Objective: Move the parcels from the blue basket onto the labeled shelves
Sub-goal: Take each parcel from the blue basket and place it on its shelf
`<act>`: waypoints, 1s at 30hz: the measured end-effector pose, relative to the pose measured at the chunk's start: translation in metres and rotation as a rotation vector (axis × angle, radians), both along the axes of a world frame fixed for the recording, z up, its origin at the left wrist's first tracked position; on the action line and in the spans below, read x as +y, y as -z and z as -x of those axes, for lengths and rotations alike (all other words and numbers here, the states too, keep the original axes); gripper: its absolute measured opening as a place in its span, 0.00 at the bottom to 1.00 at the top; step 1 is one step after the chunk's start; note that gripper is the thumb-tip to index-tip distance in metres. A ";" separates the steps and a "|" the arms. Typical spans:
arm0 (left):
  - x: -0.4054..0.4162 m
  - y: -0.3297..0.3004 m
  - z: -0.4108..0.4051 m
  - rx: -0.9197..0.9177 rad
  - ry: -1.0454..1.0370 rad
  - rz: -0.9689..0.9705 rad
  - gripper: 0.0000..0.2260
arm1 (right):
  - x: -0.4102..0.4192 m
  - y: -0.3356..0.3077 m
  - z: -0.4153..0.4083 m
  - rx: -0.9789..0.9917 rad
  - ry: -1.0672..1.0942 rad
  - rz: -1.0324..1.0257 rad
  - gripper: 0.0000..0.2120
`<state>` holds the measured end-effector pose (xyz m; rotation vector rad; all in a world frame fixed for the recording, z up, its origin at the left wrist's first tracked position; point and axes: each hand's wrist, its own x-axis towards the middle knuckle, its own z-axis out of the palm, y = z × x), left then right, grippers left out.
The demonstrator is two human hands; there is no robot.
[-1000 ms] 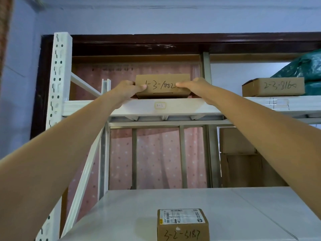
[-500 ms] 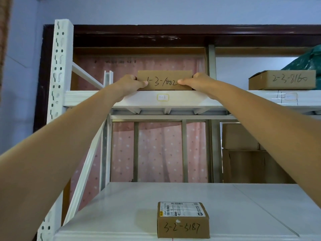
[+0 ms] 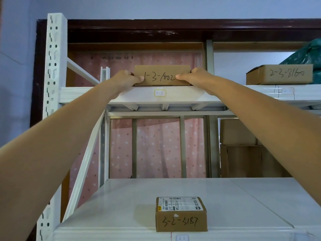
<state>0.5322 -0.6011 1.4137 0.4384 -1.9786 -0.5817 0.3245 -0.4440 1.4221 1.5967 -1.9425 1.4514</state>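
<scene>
A brown cardboard parcel (image 3: 161,73) marked 1-3-1002 sits on the upper white shelf (image 3: 173,98), right above the shelf label 1-3 (image 3: 160,93). My left hand (image 3: 126,80) grips the parcel's left end, thumb on its front face. My right hand (image 3: 194,78) grips its right end the same way. Both arms reach up from the lower corners. The blue basket is out of view.
A parcel marked 3-2-5187 (image 3: 181,214) lies at the front of the lower shelf (image 3: 121,206). A box marked 2-3-8160 (image 3: 279,74) and a green bag (image 3: 305,54) sit on the upper shelf at right. Stacked cartons (image 3: 246,148) stand behind. A white perforated upright (image 3: 52,84) stands at left.
The parcel has settled onto the upper shelf, slightly further back. Both hands stay on its ends. The camera view has shifted a little.
</scene>
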 end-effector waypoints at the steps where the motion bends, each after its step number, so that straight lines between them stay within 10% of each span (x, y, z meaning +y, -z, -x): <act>1: 0.000 0.000 0.000 0.005 -0.001 0.002 0.09 | 0.000 0.000 0.000 0.000 -0.002 -0.005 0.16; 6: 0.005 0.000 -0.005 0.003 0.003 -0.012 0.06 | 0.007 0.003 -0.006 -0.007 0.031 -0.002 0.28; 10: 0.020 0.008 -0.010 0.136 -0.110 -0.014 0.23 | 0.024 0.016 -0.009 -0.012 0.114 0.134 0.35; 18: 0.098 0.042 0.020 0.421 -0.280 0.359 0.21 | 0.076 0.067 0.001 -0.032 0.197 0.278 0.27; 30: 0.285 0.198 0.184 -0.149 0.159 0.013 0.18 | 0.272 0.203 0.078 -0.087 0.333 -0.120 0.27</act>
